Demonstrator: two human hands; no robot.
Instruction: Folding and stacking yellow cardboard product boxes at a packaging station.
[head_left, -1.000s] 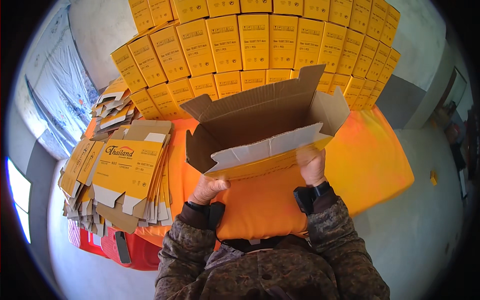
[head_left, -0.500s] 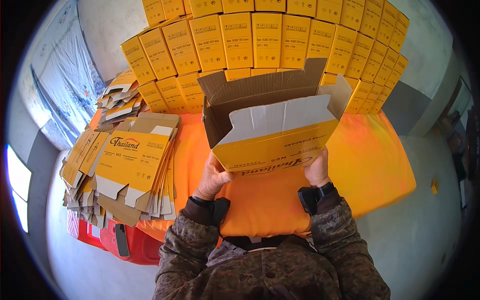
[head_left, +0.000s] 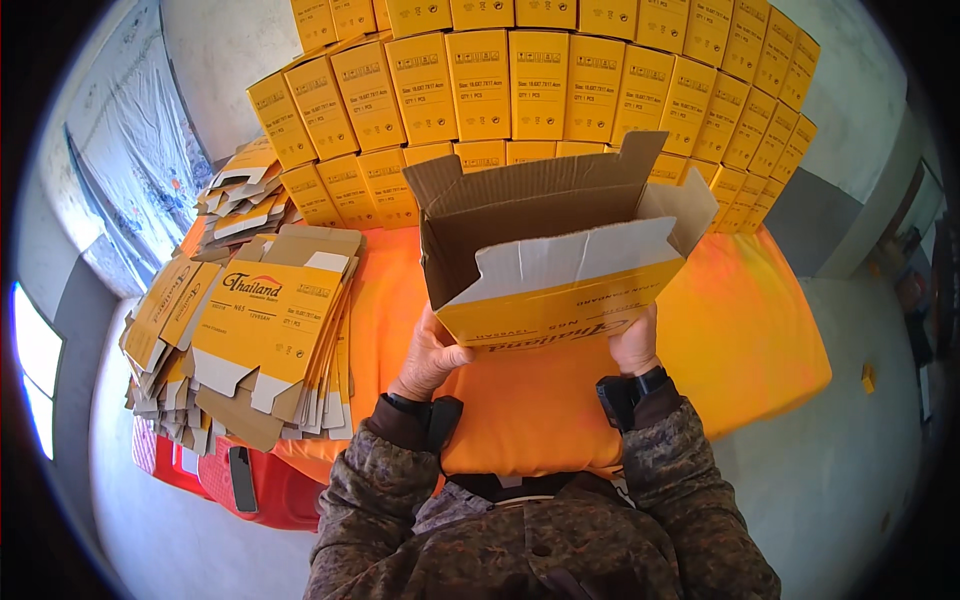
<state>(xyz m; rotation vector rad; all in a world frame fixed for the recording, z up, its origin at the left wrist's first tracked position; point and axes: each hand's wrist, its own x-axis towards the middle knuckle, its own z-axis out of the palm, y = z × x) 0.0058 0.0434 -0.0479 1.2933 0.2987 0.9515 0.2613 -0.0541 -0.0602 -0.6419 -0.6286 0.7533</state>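
Between my two hands I hold a yellow cardboard box [head_left: 560,290] with its top flaps standing up and its brown inside showing. My left hand [head_left: 430,357] grips the box's lower left corner, thumb along the near side. At the lower right end, my right hand [head_left: 637,343] is closed on it, its fingertips partly hidden by the cardboard. The near face slopes toward me with its print upside down. Under the box lies an orange cloth [head_left: 540,420] over the table.
A wall of stacked yellow boxes [head_left: 480,85] rises behind the table. Flattened cartons [head_left: 265,320] are piled on the left, with another heap of flat cartons [head_left: 245,195] behind. A phone [head_left: 242,478] rests on a red plastic chair [head_left: 285,490] at the lower left.
The box has tipped slightly and shifted a little to the right in my hands, its upright flaps now lower in view. Both hands keep their hold.
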